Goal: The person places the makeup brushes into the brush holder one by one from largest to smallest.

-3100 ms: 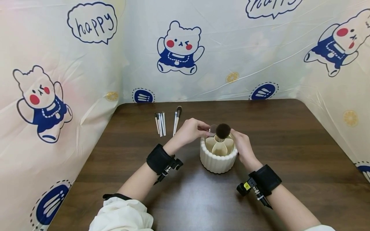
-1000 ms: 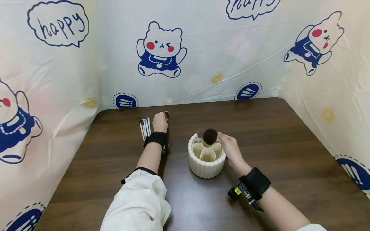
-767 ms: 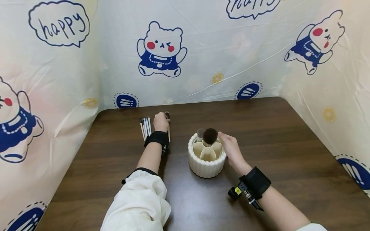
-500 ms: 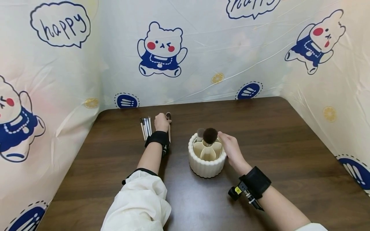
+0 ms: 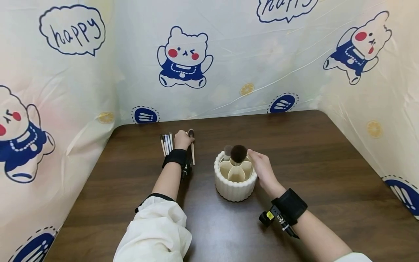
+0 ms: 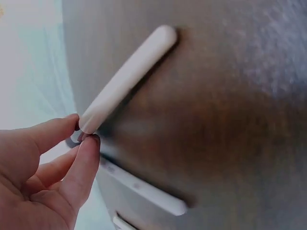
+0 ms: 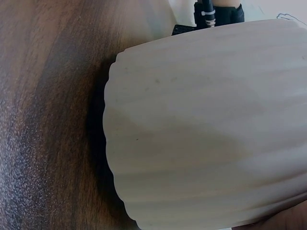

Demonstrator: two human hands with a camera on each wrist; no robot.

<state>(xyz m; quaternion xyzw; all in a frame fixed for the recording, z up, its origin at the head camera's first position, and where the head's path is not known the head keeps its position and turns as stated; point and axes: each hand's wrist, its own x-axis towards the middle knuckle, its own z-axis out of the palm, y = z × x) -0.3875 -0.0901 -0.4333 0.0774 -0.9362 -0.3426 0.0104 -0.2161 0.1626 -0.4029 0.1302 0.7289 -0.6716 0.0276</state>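
My left hand (image 5: 183, 140) is at the back left of the table, pinching a makeup brush (image 5: 192, 154) with a dark head and pale handle. In the left wrist view, thumb and fingertips hold this brush (image 6: 127, 81) near its head; a thinner white brush handle (image 6: 144, 191) lies close by. My right hand (image 5: 263, 167) holds the right side of a cream ribbed brush holder (image 5: 235, 191), whose wall (image 7: 201, 120) fills much of the right wrist view. A large fluffy brush (image 5: 239, 154) and a pale-headed brush (image 5: 227, 150) stand in the holder's rear compartments.
Several slim makeup brushes (image 5: 166, 145) lie side by side just left of my left hand. The brown wooden table (image 5: 311, 153) is bounded by a printed cloth (image 5: 229, 65) at the back and sides. My left forearm stretches across the table's left half.
My left hand has left the holder, where it held the pale-headed brush, and reached to the back left, now pinching another brush. Lately that brush has shifted slightly. The right hand stays on the holder.
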